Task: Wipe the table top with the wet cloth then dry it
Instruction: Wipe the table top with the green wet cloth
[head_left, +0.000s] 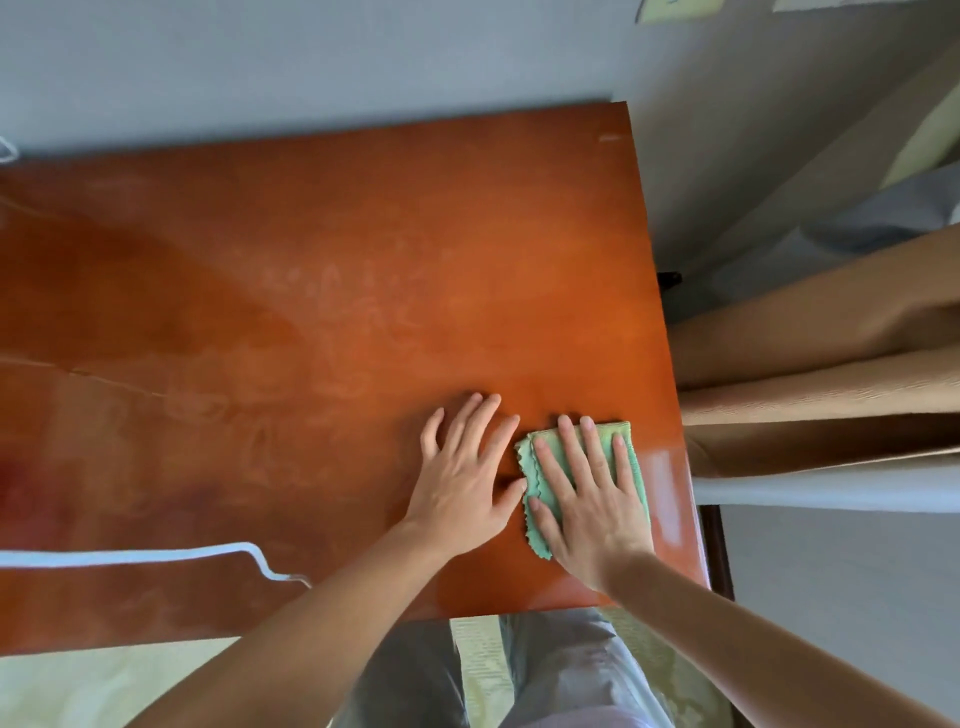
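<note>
Reddish-brown and glossy, one table top (322, 312) fills most of the head view, its left side running out of the picture and its near edge cut by the person's forearms. Two bare hands lie on it near the right-hand near corner. One green cloth (631, 457), folded and with a zigzag edge, lies flat on the wood just inside the table's right edge. The right hand (587, 493) rests palm-down on the cloth, fingers straight and spread, pressing it to the surface; the hand covers most of the cloth, so its folds and full shape cannot be made out. The left hand (467, 467) lies flat on the bare wood just beside it, fingers straight and fanned out, holding nothing, its thumb reaching towards the cloth's scalloped edge; whether they touch is hard to tell. Pale smears and swirls show across the middle of the table top, and bright window-like reflections streak its left part. Beyond the right edge stand tan cardboard sheets (810, 395), blurred and cut off by the frame, so their count is unclear. One pair of grey trouser legs (561, 670) shows below the near edge, between the forearms.
</note>
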